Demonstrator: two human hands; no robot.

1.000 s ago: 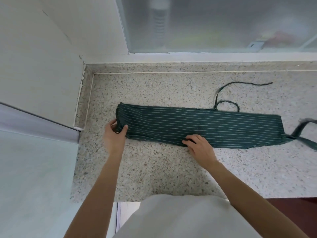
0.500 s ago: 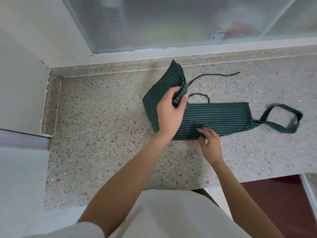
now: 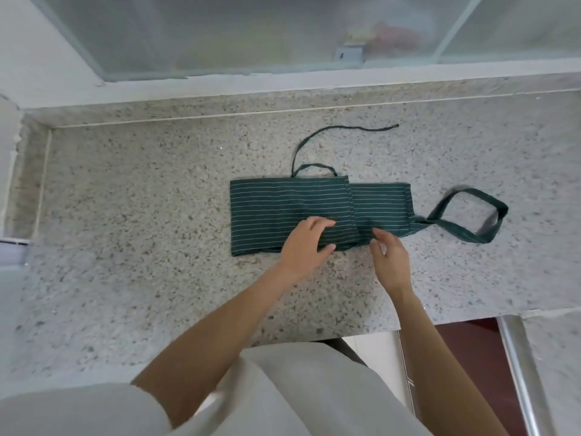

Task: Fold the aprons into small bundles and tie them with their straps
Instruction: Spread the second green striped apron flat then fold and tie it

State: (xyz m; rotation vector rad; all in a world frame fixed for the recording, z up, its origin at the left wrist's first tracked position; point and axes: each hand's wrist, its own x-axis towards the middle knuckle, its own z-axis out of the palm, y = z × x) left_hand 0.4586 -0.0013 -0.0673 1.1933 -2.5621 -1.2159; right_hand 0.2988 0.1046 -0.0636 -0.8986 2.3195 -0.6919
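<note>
One dark green apron (image 3: pixel 301 212) with thin white stripes lies flat on the speckled stone countertop (image 3: pixel 141 234), folded into a long band with its left part doubled over the right. No container is in view. A thin waist strap (image 3: pixel 327 133) curls away from the far edge toward the frosted window (image 3: pixel 251 29). A wide neck loop (image 3: pixel 468 221) extends from the right end. The left hand (image 3: pixel 303 245) rests on the near edge of the fold, fingers spread and straight. The right hand (image 3: pixel 390 258) sits just beside it at the near edge, fingers relaxed, holding nothing.
</note>
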